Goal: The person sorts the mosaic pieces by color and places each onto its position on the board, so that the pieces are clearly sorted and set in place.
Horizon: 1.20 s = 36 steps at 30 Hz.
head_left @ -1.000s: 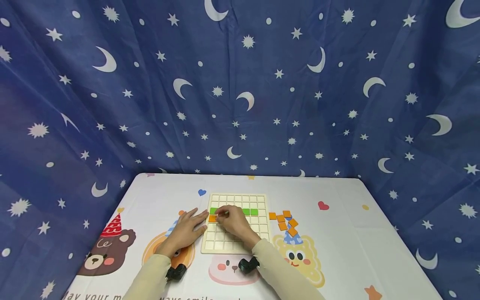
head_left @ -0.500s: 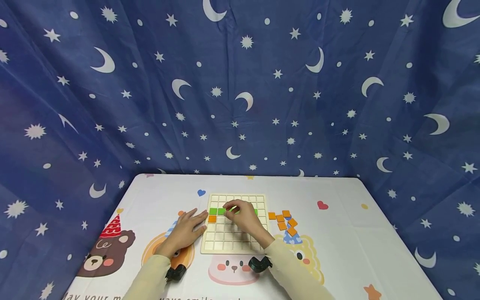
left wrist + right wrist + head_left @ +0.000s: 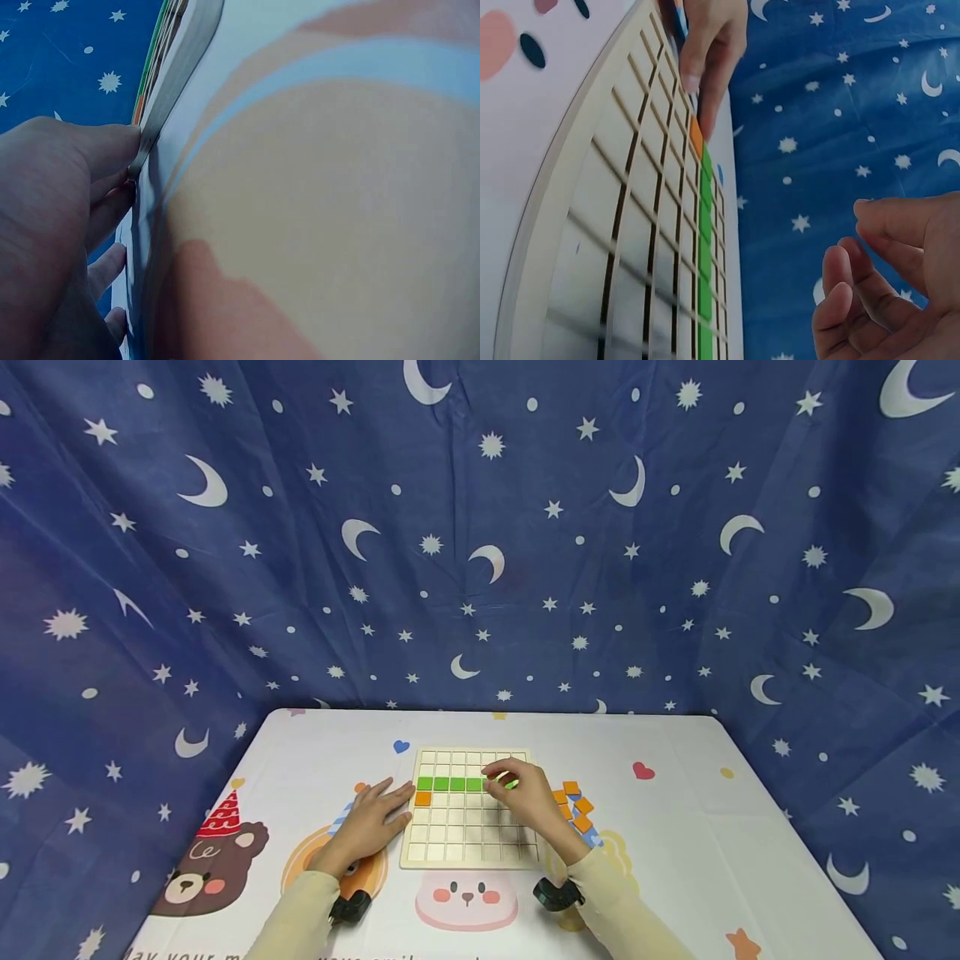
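A pale grid board (image 3: 468,839) lies on the table. A row of green square tiles (image 3: 457,785) runs across it, partly hidden behind my right hand. One orange tile (image 3: 423,798) sits in the cell below the leftmost green tile. My left hand (image 3: 363,829) rests at the board's left edge with fingers spread, touching its rim. My right hand (image 3: 534,800) hovers over the right side of the board. In the right wrist view its loosely curled fingers (image 3: 896,225) have nothing between them.
Several loose orange tiles (image 3: 583,822) lie to the right of the board, partly behind the right hand. The white tablecloth (image 3: 675,852) carries printed cartoon animals. A blue curtain (image 3: 480,568) with moons and stars hangs behind the table.
My right hand has moved right from beside the orange tile, across the green row, to the board's right side. The left hand stays in place.
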Motion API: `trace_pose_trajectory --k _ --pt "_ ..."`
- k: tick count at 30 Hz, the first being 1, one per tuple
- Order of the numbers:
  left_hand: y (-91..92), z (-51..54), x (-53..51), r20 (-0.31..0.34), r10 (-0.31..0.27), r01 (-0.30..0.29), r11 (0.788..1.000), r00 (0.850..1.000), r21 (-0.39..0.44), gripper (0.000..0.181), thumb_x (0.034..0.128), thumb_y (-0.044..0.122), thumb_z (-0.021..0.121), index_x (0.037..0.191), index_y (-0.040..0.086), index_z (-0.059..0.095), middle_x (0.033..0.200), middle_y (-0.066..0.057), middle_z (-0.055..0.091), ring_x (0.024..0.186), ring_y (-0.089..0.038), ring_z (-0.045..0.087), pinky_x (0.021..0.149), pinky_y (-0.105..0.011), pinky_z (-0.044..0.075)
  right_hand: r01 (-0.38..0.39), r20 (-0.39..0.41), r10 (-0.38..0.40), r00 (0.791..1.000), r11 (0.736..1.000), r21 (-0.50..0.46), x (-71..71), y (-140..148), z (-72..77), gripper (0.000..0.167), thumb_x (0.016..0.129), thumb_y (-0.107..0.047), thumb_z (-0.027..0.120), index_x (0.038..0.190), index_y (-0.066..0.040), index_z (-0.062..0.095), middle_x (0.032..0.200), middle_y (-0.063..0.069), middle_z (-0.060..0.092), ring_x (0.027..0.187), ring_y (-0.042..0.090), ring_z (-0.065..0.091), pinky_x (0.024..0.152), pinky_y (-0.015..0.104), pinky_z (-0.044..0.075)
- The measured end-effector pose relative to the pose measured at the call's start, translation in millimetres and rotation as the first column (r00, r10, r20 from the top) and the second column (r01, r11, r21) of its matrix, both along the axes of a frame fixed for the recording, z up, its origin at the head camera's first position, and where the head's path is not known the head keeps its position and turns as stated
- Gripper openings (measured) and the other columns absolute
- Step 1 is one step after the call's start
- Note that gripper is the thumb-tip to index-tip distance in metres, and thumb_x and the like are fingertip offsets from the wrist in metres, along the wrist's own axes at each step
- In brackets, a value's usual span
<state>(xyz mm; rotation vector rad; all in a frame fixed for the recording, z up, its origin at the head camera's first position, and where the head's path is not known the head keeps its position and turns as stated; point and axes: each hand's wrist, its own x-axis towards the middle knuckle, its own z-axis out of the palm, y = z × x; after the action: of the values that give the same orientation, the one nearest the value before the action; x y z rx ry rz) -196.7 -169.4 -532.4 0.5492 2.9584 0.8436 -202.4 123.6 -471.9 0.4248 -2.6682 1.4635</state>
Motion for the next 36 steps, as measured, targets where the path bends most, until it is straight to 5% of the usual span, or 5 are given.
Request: trace_pose_trajectory --k 11,19,23,36 --pt "-0.4 0.2 -1.1 0.005 -0.004 0.004 1.0 1.0 0.001 0.051 0.0982 0.028 0.059 0.145 0.011 0.049 0.153 -0.004 0.046 0.148 -0.038 0.027 0.121 -0.064 0.009 0.116 -0.023 -0.115 0.993 0.992 0.049 3.2 44 -2.3 0.02 0.085 -0.013 0.077 0.104 -0.014 0.075 0.096 -0.001 0.073 0.085 0.015 0.067 0.071 0.022 0.055" --pt "-1.0 -1.2 -1.8 0.015 -0.016 0.016 1.0 1.0 -0.006 0.052 0.0988 0.029 0.058 0.146 0.011 0.048 0.154 -0.004 0.045 0.149 -0.038 0.025 0.121 -0.064 0.009 0.188 0.061 -0.19 0.98 0.981 0.042 4.6 77 -12.3 0.02 0.087 -0.013 0.074 0.107 -0.011 0.074 0.097 0.006 0.072 0.081 0.021 0.068 0.056 0.022 0.053" --pt "-0.6 -2.1 -2.0 0.017 -0.014 0.014 1.0 1.0 -0.005 0.051 0.0986 0.029 0.058 0.146 0.011 0.048 0.154 -0.004 0.045 0.149 -0.039 0.026 0.121 -0.064 0.01 0.233 0.055 -0.238 0.97 0.969 0.086 3.9 91 -18.3 0.02 0.086 -0.015 0.075 0.106 -0.012 0.074 0.1 0.004 0.073 0.087 0.019 0.065 0.061 0.02 0.054" --pt "-0.5 -2.8 -2.2 0.022 -0.009 0.009 1.0 1.0 -0.008 0.052 0.0985 0.029 0.058 0.146 0.012 0.048 0.154 -0.003 0.044 0.149 -0.038 0.025 0.121 -0.064 0.01 0.273 0.079 -0.287 0.955 0.95 0.148 -0.2 125 -38.0 0.02 0.089 -0.014 0.072 0.109 -0.01 0.073 0.1 0.007 0.072 0.084 0.018 0.065 0.066 0.02 0.053"
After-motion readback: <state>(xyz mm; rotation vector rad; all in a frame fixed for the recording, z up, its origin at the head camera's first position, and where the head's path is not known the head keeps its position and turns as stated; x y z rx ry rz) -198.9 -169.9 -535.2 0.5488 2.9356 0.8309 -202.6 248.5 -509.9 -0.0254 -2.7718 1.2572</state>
